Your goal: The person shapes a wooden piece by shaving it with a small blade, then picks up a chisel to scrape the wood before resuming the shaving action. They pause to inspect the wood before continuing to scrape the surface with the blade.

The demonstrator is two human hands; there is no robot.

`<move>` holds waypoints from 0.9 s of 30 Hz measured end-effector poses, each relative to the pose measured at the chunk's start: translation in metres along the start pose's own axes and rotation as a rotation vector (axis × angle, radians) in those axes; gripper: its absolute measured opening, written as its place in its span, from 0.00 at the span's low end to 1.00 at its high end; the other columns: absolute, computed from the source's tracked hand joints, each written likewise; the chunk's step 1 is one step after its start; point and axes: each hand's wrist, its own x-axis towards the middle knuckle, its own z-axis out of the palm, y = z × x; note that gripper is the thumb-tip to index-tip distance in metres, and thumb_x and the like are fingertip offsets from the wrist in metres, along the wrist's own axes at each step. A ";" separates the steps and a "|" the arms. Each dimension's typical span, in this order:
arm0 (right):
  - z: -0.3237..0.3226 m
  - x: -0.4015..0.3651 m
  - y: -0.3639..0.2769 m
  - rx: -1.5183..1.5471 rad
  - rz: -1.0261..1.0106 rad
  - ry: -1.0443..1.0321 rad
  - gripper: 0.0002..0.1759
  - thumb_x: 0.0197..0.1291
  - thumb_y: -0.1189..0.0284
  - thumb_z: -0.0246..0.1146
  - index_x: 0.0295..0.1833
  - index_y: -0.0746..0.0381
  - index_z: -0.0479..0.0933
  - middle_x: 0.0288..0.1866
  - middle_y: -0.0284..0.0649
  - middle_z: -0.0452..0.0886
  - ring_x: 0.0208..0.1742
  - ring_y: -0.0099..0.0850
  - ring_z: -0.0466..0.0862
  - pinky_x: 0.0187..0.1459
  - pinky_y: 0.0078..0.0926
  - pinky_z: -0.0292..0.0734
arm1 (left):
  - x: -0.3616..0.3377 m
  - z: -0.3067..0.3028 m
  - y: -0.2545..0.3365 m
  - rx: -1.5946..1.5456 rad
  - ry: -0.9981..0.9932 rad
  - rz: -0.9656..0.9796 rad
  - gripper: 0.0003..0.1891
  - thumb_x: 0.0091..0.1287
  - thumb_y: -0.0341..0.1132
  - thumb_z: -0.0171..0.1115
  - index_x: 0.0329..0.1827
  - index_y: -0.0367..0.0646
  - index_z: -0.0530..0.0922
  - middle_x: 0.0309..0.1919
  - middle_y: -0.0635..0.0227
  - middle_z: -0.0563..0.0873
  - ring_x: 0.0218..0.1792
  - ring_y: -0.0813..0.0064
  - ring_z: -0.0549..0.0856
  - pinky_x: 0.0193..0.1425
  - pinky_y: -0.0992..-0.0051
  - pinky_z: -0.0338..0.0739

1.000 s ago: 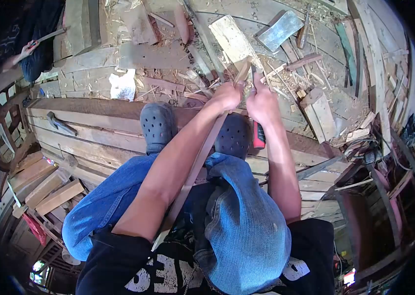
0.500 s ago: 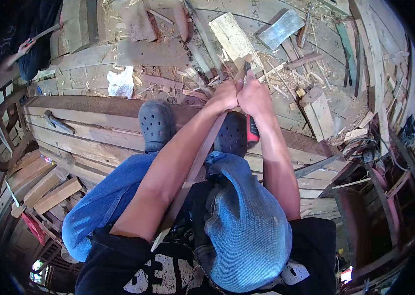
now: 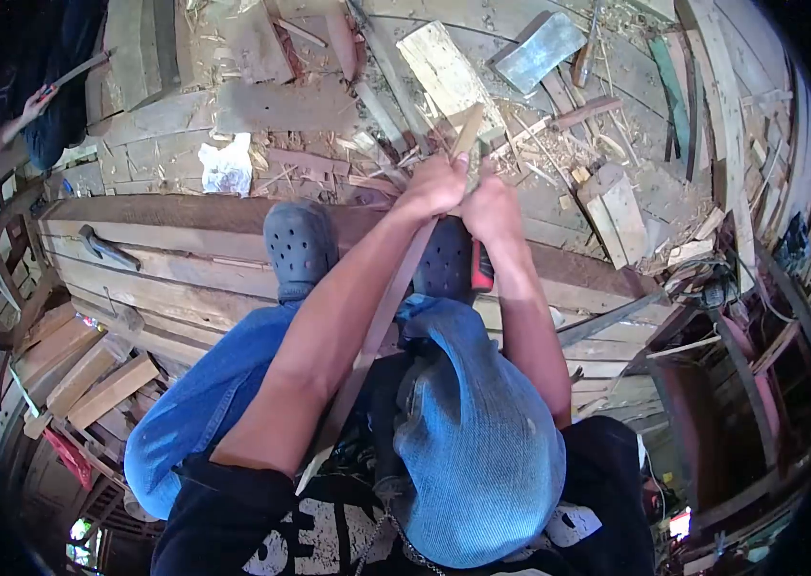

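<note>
A long thin wooden strip [image 3: 396, 283] runs from my torso up past my hands, its pale tip pointing away from me. My left hand [image 3: 436, 187] is closed round the strip near its far end. Just to the right, my right hand [image 3: 492, 209] grips a tool with a red and black handle [image 3: 482, 269], which sticks out below the fist. The tool's working end is hard to make out beside the strip. Beyond the hands lies a pale wood block [image 3: 444, 67] on the shaving-strewn floor.
A grey sharpening-stone-like block [image 3: 542, 53] and a short timber piece [image 3: 620, 216] lie ahead. Crumpled white paper [image 3: 226, 165] is to the left. A hammer-like tool [image 3: 108, 248] rests on the beams. Another person's hand [image 3: 38, 101] holds a tool at far left.
My right hand has drawn back toward me along the strip with the tool. More of the strip's tip shows beyond my left hand, which stays closed on it.
</note>
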 end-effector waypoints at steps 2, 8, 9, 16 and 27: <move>0.006 0.008 0.011 0.005 -0.024 0.093 0.29 0.59 0.72 0.53 0.66 0.68 0.64 0.39 0.67 0.79 0.48 0.55 0.81 0.55 0.44 0.74 | 0.014 0.010 -0.019 0.203 0.233 0.269 0.26 0.74 0.50 0.39 0.41 0.32 0.76 0.25 0.52 0.82 0.27 0.56 0.82 0.36 0.61 0.75; -0.031 0.012 -0.017 -0.112 -0.095 -0.075 0.28 0.56 0.74 0.50 0.64 0.69 0.65 0.45 0.64 0.78 0.49 0.54 0.80 0.54 0.41 0.74 | 0.000 0.007 -0.005 0.069 0.072 0.067 0.29 0.72 0.49 0.40 0.39 0.28 0.79 0.35 0.41 0.83 0.44 0.45 0.82 0.53 0.57 0.73; -0.032 0.013 -0.020 -0.112 -0.098 -0.072 0.28 0.56 0.74 0.50 0.64 0.69 0.65 0.45 0.64 0.78 0.49 0.54 0.80 0.54 0.41 0.74 | 0.002 0.006 -0.006 0.086 0.089 0.090 0.29 0.72 0.49 0.39 0.38 0.28 0.79 0.34 0.41 0.83 0.44 0.45 0.82 0.53 0.57 0.73; -0.030 0.012 -0.032 -0.148 -0.051 -0.079 0.26 0.59 0.70 0.50 0.62 0.73 0.65 0.45 0.64 0.78 0.50 0.53 0.80 0.55 0.42 0.74 | -0.001 0.002 -0.004 0.159 0.055 0.155 0.30 0.73 0.49 0.36 0.35 0.30 0.80 0.35 0.41 0.82 0.45 0.45 0.81 0.51 0.56 0.73; -0.011 0.014 -0.022 -0.036 -0.037 0.029 0.28 0.63 0.63 0.52 0.60 0.73 0.66 0.41 0.63 0.80 0.47 0.57 0.80 0.53 0.45 0.75 | -0.008 0.000 -0.004 0.199 0.067 0.243 0.29 0.73 0.50 0.36 0.36 0.30 0.78 0.40 0.40 0.81 0.45 0.45 0.80 0.49 0.56 0.74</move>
